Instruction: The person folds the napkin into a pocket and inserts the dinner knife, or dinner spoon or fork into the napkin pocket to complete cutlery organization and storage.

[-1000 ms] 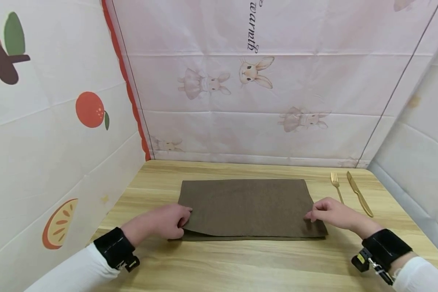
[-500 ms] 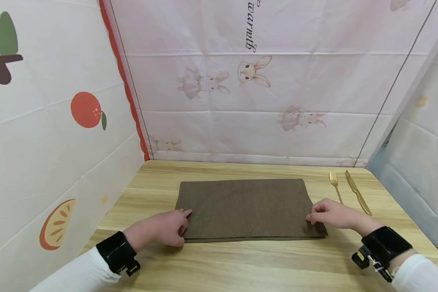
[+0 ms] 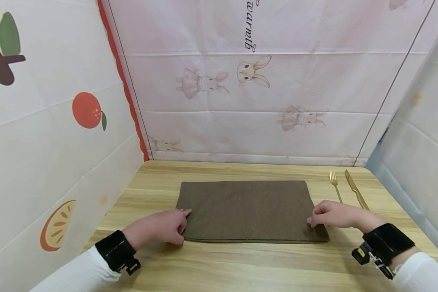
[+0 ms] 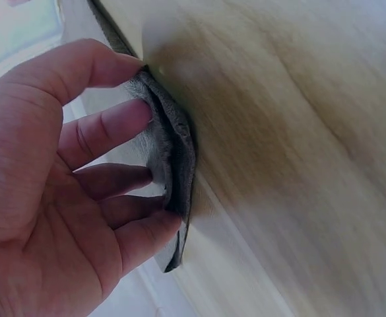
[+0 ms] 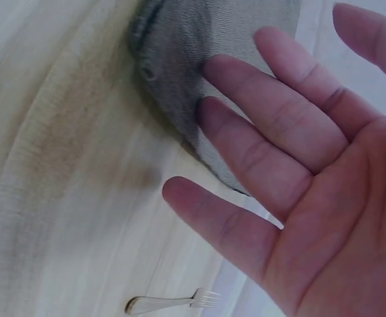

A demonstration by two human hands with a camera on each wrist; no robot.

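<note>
A folded dark brown cloth (image 3: 246,211) lies flat on the wooden table, its long side running left to right. At its left edge is my left hand (image 3: 164,227), thumb by the near corner and a finger on top. In the left wrist view, the fingertips (image 4: 136,113) touch the layered edge of the cloth, lightly bent. My right hand (image 3: 336,214) rests at the right edge. Its middle fingertips (image 5: 222,69) press on the cloth in the right wrist view, while the thumb stands apart from it.
A gold fork (image 3: 334,182) and a gold knife (image 3: 355,188) lie on the table (image 3: 241,267) to the right of the cloth. Behind it hangs a pink rabbit-print sheet (image 3: 241,121). A fruit-print sheet (image 3: 58,162) stands at the left.
The cloth's near left corner, where the layers stood apart a second ago, now lies flatter with its layers together. My left hand has shifted slightly nearer; the right hand has barely moved.
</note>
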